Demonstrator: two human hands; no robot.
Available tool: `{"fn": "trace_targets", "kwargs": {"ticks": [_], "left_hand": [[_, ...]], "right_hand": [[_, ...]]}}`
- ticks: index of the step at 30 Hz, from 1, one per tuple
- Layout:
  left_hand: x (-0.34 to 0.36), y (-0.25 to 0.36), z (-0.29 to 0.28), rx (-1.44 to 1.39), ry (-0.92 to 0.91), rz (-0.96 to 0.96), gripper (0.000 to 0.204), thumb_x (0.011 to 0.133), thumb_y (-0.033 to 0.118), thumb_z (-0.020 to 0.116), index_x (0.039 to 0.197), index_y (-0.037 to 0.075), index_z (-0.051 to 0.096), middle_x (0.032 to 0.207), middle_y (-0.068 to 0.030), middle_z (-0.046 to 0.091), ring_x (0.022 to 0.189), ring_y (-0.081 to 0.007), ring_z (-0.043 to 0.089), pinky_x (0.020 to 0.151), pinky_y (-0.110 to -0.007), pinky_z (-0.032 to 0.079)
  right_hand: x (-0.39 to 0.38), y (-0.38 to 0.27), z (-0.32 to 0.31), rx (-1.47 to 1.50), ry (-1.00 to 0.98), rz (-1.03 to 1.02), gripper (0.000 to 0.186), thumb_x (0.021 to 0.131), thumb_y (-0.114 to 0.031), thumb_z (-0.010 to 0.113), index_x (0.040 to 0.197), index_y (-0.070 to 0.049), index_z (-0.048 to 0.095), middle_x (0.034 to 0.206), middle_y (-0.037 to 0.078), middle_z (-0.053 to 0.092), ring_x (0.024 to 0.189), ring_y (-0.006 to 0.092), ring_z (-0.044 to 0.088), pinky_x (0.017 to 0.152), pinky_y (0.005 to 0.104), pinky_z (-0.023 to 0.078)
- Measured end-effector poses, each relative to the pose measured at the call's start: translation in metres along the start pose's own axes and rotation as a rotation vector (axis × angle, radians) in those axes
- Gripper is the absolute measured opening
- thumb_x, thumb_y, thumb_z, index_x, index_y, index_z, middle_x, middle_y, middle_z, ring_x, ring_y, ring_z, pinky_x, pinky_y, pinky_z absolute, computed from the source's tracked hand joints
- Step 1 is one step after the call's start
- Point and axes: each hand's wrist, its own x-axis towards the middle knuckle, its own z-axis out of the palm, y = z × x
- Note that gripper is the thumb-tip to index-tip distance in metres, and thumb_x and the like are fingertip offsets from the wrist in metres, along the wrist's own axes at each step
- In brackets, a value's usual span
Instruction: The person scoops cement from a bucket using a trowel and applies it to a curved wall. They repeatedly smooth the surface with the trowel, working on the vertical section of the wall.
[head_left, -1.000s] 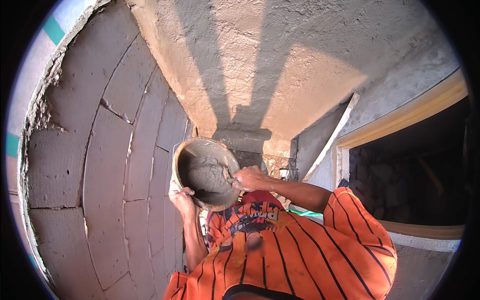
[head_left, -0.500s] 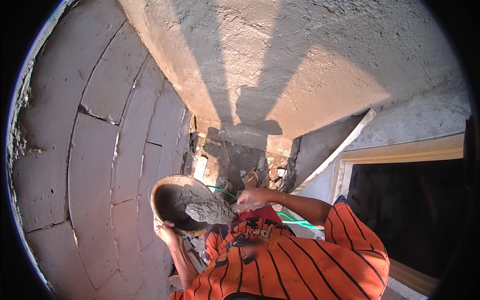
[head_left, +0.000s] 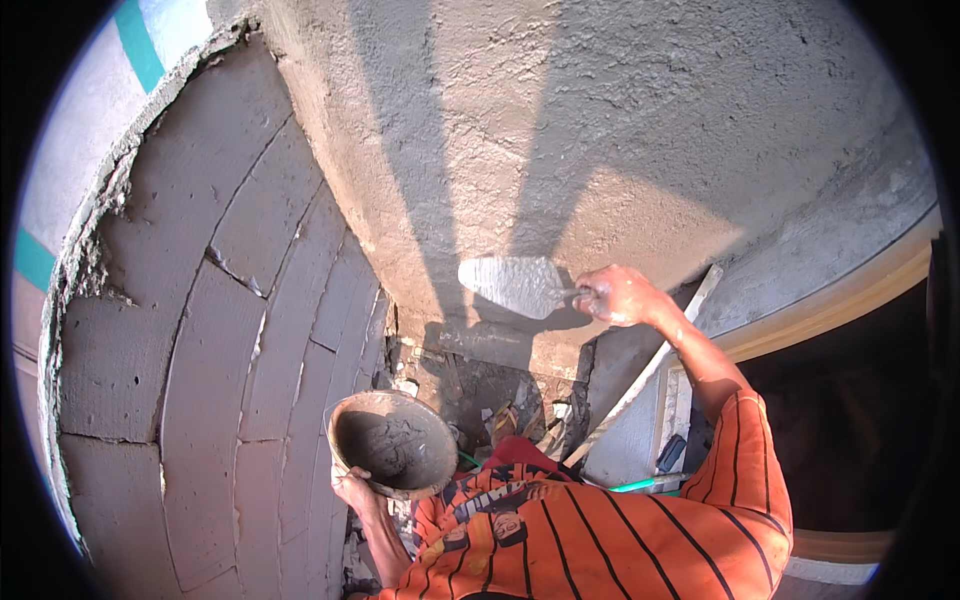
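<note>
My left hand [head_left: 354,489] grips the rim of a round, mortar-smeared bucket [head_left: 440,470] low on the left. Wet grey mortar [head_left: 392,445] lies inside it. My right hand [head_left: 622,296] is closed round the handle of a pointed trowel [head_left: 514,284], its arm stretched forward to the right. The blade is held up against or just in front of the plastered wall [head_left: 490,140]; I cannot tell whether it touches. Its visible face is pale and wet, with no heap of mortar on it.
A wall of large grey blocks [head_left: 215,350] runs along the left, with a ragged edge. At the right, a dark opening [head_left: 810,420] has a wooden frame. A slanted pale board [head_left: 640,385] leans beside it. Rubble [head_left: 440,380] and a green hose [head_left: 640,485] lie low down.
The trowel, heaped with mortar over the bucket before, has swung up and forward to the wall, and the heap is gone from its blade. The bucket sits slightly lower and further right in view.
</note>
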Motion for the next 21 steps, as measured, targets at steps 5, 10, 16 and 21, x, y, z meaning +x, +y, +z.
{"fn": "trace_targets", "kwargs": {"ticks": [5, 10, 16, 21], "left_hand": [[0.019, 0.005, 0.025, 0.021, -0.378, 0.031, 0.05, 0.059, -0.012, 0.036, 0.101, -0.004, 0.062, 0.083, -0.0069, 0.062, 0.065, -0.0146, 0.058, 0.055, -0.025, 0.046], [0.004, 0.053, 0.051, 0.103, -0.706, 0.167, 0.055, 0.066, -0.015, 0.036, 0.114, -0.003, 0.061, 0.086, -0.0042, 0.063, 0.062, -0.0087, 0.055, 0.047, -0.021, 0.039], [0.019, 0.062, 0.034, 0.081, -0.819, 0.097, 0.032, 0.058, -0.015, 0.039, 0.081, 0.0, 0.055, 0.066, 0.0035, 0.044, 0.051, -0.0066, 0.037, 0.044, -0.022, 0.03], [0.015, 0.047, 0.032, 0.131, -0.922, 0.133, 0.019, 0.056, -0.012, 0.048, 0.069, 0.002, 0.049, 0.064, 0.0018, 0.043, 0.056, -0.0096, 0.039, 0.048, -0.026, 0.032]], "right_hand": [[-0.005, -0.113, 0.124, -0.315, -0.102, -0.185, 0.035, 0.084, -0.029, 0.057, 0.108, -0.003, 0.059, 0.107, 0.019, 0.064, 0.105, 0.0352, 0.061, 0.076, 0.0524, 0.05], [-0.004, -0.181, 0.285, -0.527, 0.35, -0.433, 0.013, 0.072, -0.018, 0.061, 0.079, -0.008, 0.066, 0.082, 0.013, 0.067, 0.068, 0.0278, 0.065, 0.058, 0.0434, 0.05], [-0.052, -0.169, 0.251, -0.3, 0.306, -0.265, 0.011, 0.07, -0.02, 0.062, 0.071, -0.01, 0.065, 0.07, 0.012, 0.065, 0.064, 0.0286, 0.065, 0.054, 0.041, 0.05], [-0.046, -0.199, 0.319, 0.082, -0.043, -0.187, 0.032, 0.085, -0.031, 0.06, 0.101, -0.003, 0.064, 0.089, 0.02, 0.066, 0.09, 0.0374, 0.064, 0.074, 0.0453, 0.053]]}}
